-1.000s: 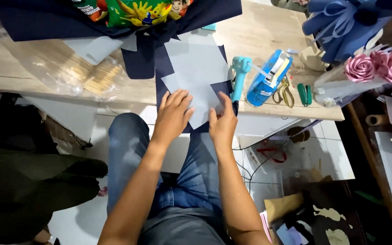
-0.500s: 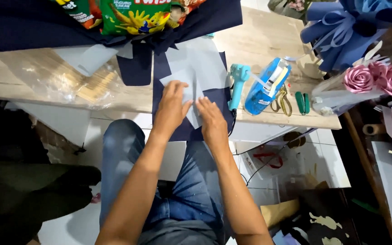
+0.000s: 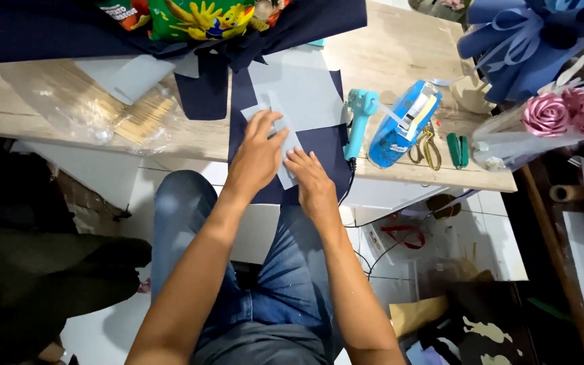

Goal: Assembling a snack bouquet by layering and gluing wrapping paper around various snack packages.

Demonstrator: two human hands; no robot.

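Two hands (image 3: 285, 165) further up (one grey sheet (image 3: 302, 94))

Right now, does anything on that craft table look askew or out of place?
Nothing is spilled or broken. The dark navy sheet under both hands, left hand and right hand, overhangs the wooden table edge toward the lap. The teal glue gun lies close to that edge, its cord dangling off.

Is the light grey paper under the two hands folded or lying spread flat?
Cannot tell. The light grey paper lies on the dark blue sheet, pressed by the left hand and right hand, which cover it.
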